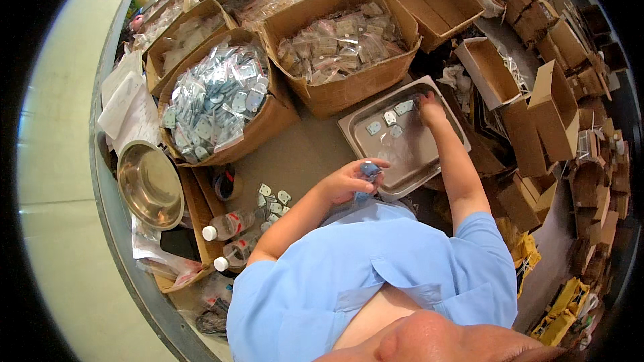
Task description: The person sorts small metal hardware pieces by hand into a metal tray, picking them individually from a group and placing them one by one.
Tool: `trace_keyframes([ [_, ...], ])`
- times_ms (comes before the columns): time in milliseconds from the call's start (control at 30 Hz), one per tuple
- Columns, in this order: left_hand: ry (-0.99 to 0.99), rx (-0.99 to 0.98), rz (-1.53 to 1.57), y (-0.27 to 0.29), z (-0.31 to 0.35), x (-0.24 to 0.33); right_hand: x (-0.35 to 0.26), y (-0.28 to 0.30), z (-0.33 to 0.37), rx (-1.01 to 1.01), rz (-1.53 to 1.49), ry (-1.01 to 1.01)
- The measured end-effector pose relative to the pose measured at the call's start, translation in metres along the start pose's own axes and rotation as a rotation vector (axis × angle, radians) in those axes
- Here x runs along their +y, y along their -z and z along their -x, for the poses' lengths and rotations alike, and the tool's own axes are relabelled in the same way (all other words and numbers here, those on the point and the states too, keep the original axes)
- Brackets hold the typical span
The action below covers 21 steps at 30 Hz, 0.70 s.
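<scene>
A shallow rectangular steel tray (419, 154) lies in front of me. Several small metal plates with holes (390, 118) rest toward its far left. My right hand (430, 108) reaches into the far right corner with fingers bent together; what they hold, if anything, is too small and dark to make out. Over the tray's near left corner, my left hand (352, 179) is closed on a shiny bluish metal piece (369, 170); its exact kind is unclear. Clear plastic (396, 209) shows between the tray and my shirt.
Left of the tray stand a carton of bagged metal plates (218, 97) and a carton of bagged beige parts (342, 43). Loose plates (274, 204), plastic bottles (228, 225) and a steel bowl (151, 184) lie at the left. Cardboard boxes (553, 110) crowd the right.
</scene>
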State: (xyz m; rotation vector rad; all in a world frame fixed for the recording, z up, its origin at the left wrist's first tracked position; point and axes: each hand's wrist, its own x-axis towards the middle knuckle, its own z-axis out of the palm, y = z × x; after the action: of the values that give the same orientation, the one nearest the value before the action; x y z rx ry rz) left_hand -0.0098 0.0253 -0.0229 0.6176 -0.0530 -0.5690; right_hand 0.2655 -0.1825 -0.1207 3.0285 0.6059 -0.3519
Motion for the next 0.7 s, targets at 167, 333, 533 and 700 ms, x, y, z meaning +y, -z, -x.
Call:
trace_keyframes([
  [167, -0.136, 0.044, 0.019, 0.008, 0.019, 0.008, -0.001, 0.004, -0.011, -0.276, 0.003, -0.057],
  [333, -0.170, 0.013, 0.044, 0.009, 0.015, -0.008, 0.019, -0.003, -0.008, -0.180, -0.170, -0.070],
  [533, 0.014, 0.144, 0.000, 0.004, 0.023, -0.024, 0.004, 0.026, 0.033, -0.493, 0.068, -0.189],
  [700, 0.037, 0.126, -0.164, 0.014, 0.020, -0.025, 0.045, -0.034, 0.045, -0.380, -0.165, -0.308],
])
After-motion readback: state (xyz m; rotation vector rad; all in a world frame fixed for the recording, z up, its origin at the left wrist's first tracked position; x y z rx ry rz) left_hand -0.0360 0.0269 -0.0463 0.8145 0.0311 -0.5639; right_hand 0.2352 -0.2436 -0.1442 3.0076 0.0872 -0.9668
